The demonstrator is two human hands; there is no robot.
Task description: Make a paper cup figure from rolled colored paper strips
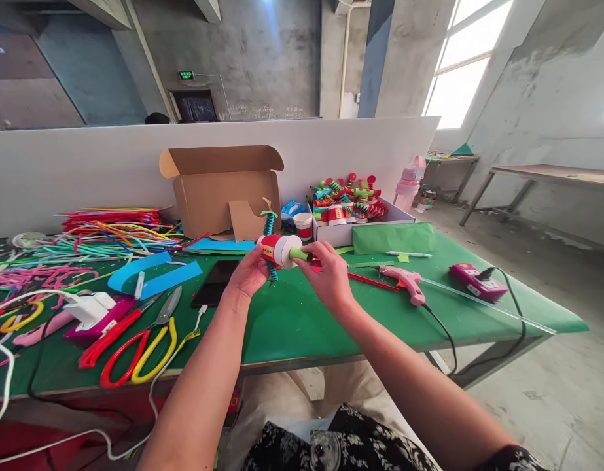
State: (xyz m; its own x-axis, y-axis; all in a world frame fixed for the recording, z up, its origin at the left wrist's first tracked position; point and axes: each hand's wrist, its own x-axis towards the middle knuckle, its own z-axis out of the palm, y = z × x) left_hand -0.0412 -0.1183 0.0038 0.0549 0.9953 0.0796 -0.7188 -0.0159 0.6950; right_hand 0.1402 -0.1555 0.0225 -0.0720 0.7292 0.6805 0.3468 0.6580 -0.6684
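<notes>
My left hand [251, 271] is closed around a red and white paper cup [281, 250] lying on its side in the air above the green table. Coiled teal pipe cleaners [269, 226] stick out from the cup above and below. At the cup's white end sits a small light green paper roll [300, 254], pinched in the fingers of my right hand [328, 269]. Something red shows under the right fingers, too covered to make out. A pink glue gun [404, 282] lies on the table to the right of my hands.
Scissors [154, 333], a black phone [216, 282] and blue paper strips [154, 275] lie at left, with heaped pipe cleaners [110, 239] behind. A cardboard box [226, 186] and a white box [331, 234] of finished cup figures stand at the back. A purple power block [478, 281] sits right.
</notes>
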